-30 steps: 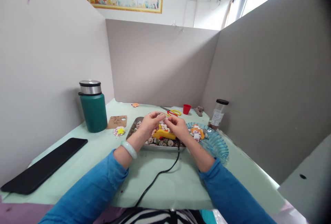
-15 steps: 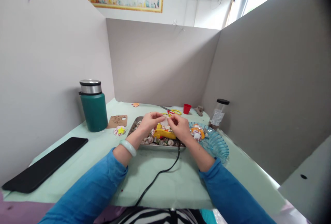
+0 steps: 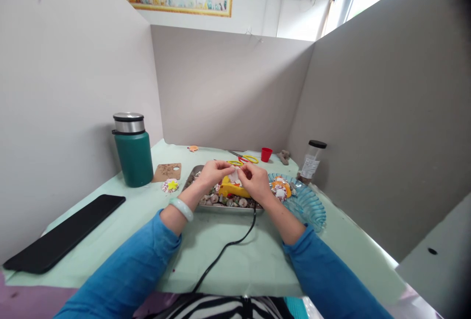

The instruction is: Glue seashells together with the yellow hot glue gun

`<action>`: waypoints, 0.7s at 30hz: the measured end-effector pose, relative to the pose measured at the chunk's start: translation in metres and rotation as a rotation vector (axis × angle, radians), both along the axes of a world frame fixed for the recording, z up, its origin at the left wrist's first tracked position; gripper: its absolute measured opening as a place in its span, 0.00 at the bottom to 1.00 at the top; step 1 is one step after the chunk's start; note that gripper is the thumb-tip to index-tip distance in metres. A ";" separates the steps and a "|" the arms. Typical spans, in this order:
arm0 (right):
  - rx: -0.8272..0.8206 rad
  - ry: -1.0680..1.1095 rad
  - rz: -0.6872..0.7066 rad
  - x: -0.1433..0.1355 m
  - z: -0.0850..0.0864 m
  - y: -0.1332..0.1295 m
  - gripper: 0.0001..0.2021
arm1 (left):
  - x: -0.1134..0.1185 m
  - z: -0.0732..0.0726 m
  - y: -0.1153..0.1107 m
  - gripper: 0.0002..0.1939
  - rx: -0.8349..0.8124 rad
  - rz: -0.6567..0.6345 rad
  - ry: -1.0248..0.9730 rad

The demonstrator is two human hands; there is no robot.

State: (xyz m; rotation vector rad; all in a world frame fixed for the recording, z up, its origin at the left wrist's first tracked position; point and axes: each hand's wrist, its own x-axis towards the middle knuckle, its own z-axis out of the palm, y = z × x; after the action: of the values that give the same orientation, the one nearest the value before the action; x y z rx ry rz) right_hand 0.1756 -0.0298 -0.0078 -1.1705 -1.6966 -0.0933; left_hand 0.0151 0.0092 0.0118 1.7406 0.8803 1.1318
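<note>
Pinching a small white piece (image 3: 234,175) between them, the left hand (image 3: 212,172) and the right hand (image 3: 255,182) meet above the metal tray (image 3: 193,178). Left hand: fingers curled inward, fingertips closed on the near-left edge of the piece. Right hand: fingers bent, thumb and forefinger closed on the right edge of the same piece. The piece is held in the air, just above the tray contents; its exact shape is too small to tell

The tray sits at the centre of the table (image 3: 243,260), which is covered with a pale green sheet. Small mixed beads or shells lie in the tray. A yellow glue gun (image 3: 233,190) rests across the tray directly beneath the hands, and its black cord (image 3: 224,250) runs from the tray over the near table edge

Just right of the tray stands a blue glass plate (image 3: 309,206) carrying small orange and white pieces. A clear jar with a black lid (image 3: 311,163) stands beyond the plate near the right partition. Yellow-handled scissors (image 3: 246,159) and a small red cup (image 3: 266,154) lie behind the tray

Left of the tray: a green thermos (image 3: 133,150), a brown card (image 3: 167,172) and a small round decoration with a yellow star (image 3: 170,185). A black keyboard-shaped item (image 3: 62,235) lies at the near left. A pale bangle (image 3: 181,209) sits on the left wrist; both sleeves are blue
</note>
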 end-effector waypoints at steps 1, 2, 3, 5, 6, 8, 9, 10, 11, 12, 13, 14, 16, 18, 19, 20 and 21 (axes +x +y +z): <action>-0.001 -0.001 -0.001 0.000 0.000 -0.001 0.09 | 0.000 0.000 0.000 0.15 0.008 -0.005 0.001; -0.004 -0.001 -0.001 0.000 0.001 -0.001 0.09 | 0.000 0.000 0.000 0.15 0.016 -0.010 0.002; -0.006 -0.002 -0.001 -0.001 0.001 -0.002 0.09 | -0.001 0.000 0.000 0.15 0.023 -0.016 0.003; -0.009 -0.004 -0.002 -0.001 0.001 -0.002 0.10 | -0.001 0.000 0.000 0.16 0.032 -0.021 0.001; -0.009 -0.006 -0.003 -0.001 0.001 -0.002 0.10 | -0.001 0.000 0.000 0.16 0.033 -0.021 0.000; -0.009 -0.006 0.001 -0.001 0.001 -0.002 0.10 | -0.001 0.000 -0.001 0.16 0.034 -0.017 0.002; -0.010 -0.003 0.004 -0.001 0.001 -0.002 0.10 | -0.001 0.001 -0.001 0.16 0.034 -0.013 0.007; -0.012 0.002 0.009 -0.001 0.000 -0.001 0.10 | -0.001 0.001 -0.002 0.16 0.036 -0.007 0.011; -0.016 0.007 0.015 -0.001 0.000 -0.001 0.10 | -0.001 0.002 -0.002 0.15 0.041 0.001 0.017; -0.023 0.014 0.020 -0.001 0.000 0.000 0.10 | -0.001 0.002 -0.002 0.15 0.049 0.013 0.022; -0.032 0.022 0.027 -0.001 0.000 0.000 0.10 | -0.001 0.002 -0.002 0.15 0.060 0.025 0.028; -0.045 0.033 0.034 0.000 0.001 0.000 0.10 | 0.000 0.002 -0.002 0.14 0.073 0.036 0.031; -0.073 0.069 0.055 0.001 0.001 0.002 0.12 | 0.000 0.001 0.000 0.14 0.103 0.031 0.033; -0.104 0.135 0.085 0.002 0.002 0.003 0.13 | 0.000 0.000 0.002 0.14 0.129 -0.003 0.022; -0.123 0.180 0.106 0.003 0.002 0.004 0.13 | 0.001 0.000 0.003 0.15 0.142 -0.019 0.012; -0.143 0.231 0.130 0.003 0.001 0.005 0.13 | 0.001 0.000 0.004 0.15 0.155 -0.028 0.001; -0.166 0.285 0.159 0.004 0.001 0.007 0.14 | 0.002 0.000 0.004 0.16 0.167 -0.028 -0.010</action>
State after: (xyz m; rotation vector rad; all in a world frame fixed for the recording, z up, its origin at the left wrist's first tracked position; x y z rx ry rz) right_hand 0.1793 -0.0232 -0.0068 -1.1067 -1.5569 0.3046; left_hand 0.0168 0.0129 0.0115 1.8754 0.7712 1.2237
